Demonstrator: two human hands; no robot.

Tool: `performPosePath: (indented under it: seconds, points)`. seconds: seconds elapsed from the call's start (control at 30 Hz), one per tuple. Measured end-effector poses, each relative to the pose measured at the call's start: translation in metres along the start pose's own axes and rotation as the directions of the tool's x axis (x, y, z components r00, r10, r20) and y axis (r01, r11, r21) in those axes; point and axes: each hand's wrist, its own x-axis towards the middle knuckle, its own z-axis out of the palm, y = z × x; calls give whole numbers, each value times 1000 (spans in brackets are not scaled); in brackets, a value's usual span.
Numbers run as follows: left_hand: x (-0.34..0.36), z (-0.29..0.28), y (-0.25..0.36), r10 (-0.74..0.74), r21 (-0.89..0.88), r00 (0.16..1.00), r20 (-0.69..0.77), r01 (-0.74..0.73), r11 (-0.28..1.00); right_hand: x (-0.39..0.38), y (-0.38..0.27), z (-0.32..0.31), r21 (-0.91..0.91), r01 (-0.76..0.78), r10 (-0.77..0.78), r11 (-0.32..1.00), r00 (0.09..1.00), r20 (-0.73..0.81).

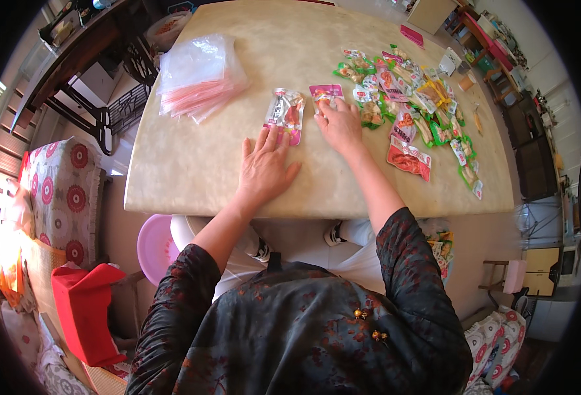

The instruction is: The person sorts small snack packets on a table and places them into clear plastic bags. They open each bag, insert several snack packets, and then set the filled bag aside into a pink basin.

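Shirt (270, 329), dark with a red floral pattern and gold-coloured beads, worn by the person seated at the tabletop (198, 174). Trousers (351, 262), pale, below its near edge. Basin (155, 249), pink, beside the trousers on the left, partly under the tabletop. Tabletop, beige, mottled, with curved edges in this view. Left hand (266, 170), palm down, fingers straight and thumb spread; its grip is wide, closed on nothing, fingertips over the near end of the pouch. Red packet (409, 160), flat, at the near side of the heap. Right hand (341, 128), palm down, fingers slightly bent, fingertips over the near part of the pink packet; whether its grip pinches that packet cannot be told. Pouch (286, 108), silver and pink with a reddish window, lying flat before the left hand. Pink packet (326, 91), flat, just right of the pouch. Heap (428, 105), many small packets, mostly green, white and red, spread over the right side. Bags (201, 76), clear with pinkish ends, stacked unevenly at the far left. Carton (449, 62), white, standing beyond the heap. Pink sheet (411, 36), lying near the far right edge.
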Motion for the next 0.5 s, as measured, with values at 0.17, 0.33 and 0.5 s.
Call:
performPosePath:
  seconds: [0.17,0.33,0.5]
  points:
    - [1,-3,2,-6,6,1000,10,6,1000,-29,-11,-1,50,45,-42,998,997,-71]
    - [-1,-5,3,-9,4,1000,-17,9,1000,-52,-8,-3,242,51,-11,969,986,-164]
    - [-2,0,0,-33,4,999,-30,34,999,-54,16,-14,444,-189,207,876,978,9]
